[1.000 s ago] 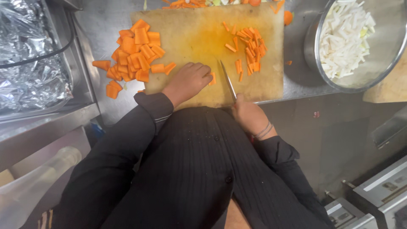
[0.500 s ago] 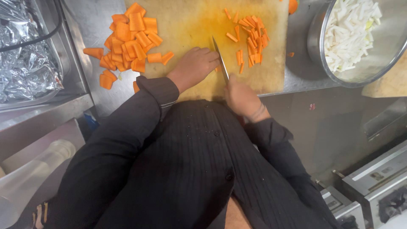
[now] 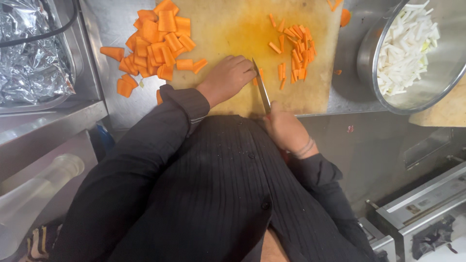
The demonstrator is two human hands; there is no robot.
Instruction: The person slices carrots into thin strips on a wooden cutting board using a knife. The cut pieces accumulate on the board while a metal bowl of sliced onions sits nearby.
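A yellow-stained cutting board (image 3: 233, 29) lies on the steel counter. My left hand (image 3: 227, 77) rests on the board with fingers curled down, pressing a small carrot piece beside the blade. My right hand (image 3: 285, 130) grips the handle of a knife (image 3: 261, 87), whose blade points away from me, right next to my left fingertips. A pile of flat carrot slabs (image 3: 158, 41) sits at the board's left edge and spills onto the counter. Thin carrot sticks (image 3: 295, 51) lie to the right of the blade.
A steel bowl (image 3: 376, 58) holding white vegetable sticks (image 3: 405, 48) stands at the right. A foil-lined tray (image 3: 34, 53) sits at the left, above a lower shelf. A steel appliance (image 3: 427, 208) is at the lower right. My dark shirt fills the lower middle.
The view has shifted, so board and hands sit a little higher and further right in the frame. Both hands stay at the same spot on the board with the knife upright between them.
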